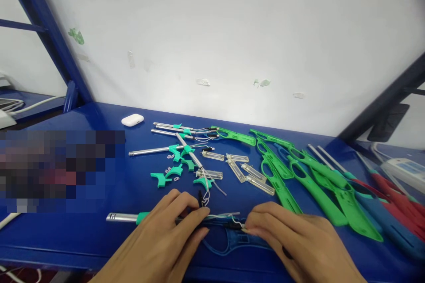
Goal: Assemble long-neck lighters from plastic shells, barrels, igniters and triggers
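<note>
My left hand [172,230] is closed, its thumb and fingers pinched over a lighter wand that is partly hidden beneath them. The wand's metal tube [122,217] and a teal collar stick out to the left. My right hand [285,234] pinches the end of a black igniter [234,226] with a white wire [229,216]. Underneath both lies a translucent blue lighter handle half [229,245], its right end covered by my right hand. Just beyond my left fingertips, another metal tube [191,150] trails loose wires.
Several metal tubes with wires [149,150], teal triggers [161,179] and clear fuel tanks [236,170] lie beyond my hands. Green handle halves [318,194] and red-and-blue lighters [395,225] spread to the right. A white earbud case [132,120] sits near the wall [215,44].
</note>
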Demonstrator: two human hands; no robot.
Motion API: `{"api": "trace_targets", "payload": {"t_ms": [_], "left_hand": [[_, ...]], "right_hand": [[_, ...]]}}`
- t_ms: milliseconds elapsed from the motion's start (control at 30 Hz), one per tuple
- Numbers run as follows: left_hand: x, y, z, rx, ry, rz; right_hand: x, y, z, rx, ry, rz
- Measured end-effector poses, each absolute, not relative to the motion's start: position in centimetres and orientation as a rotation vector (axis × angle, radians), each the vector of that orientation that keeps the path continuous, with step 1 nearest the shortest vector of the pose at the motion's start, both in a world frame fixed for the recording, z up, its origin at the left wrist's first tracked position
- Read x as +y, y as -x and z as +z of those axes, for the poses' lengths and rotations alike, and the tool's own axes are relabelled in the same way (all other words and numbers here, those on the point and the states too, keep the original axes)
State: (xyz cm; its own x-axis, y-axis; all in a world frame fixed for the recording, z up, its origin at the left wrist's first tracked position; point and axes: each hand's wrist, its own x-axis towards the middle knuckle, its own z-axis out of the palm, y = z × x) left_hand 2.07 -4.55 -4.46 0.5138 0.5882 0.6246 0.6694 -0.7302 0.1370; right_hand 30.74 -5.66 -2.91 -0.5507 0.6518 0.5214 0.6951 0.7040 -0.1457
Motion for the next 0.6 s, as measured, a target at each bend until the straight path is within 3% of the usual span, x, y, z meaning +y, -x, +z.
{"api": "trace_targets", "payload": {"t_ms": [600], "left_hand": [[-4.4, -1.9, -4.9, -1.128, 2.686, -0.928]], "right_hand": [[-5.5, -30.5, -2.1, -2.395, 0.894, -0.335]]}}
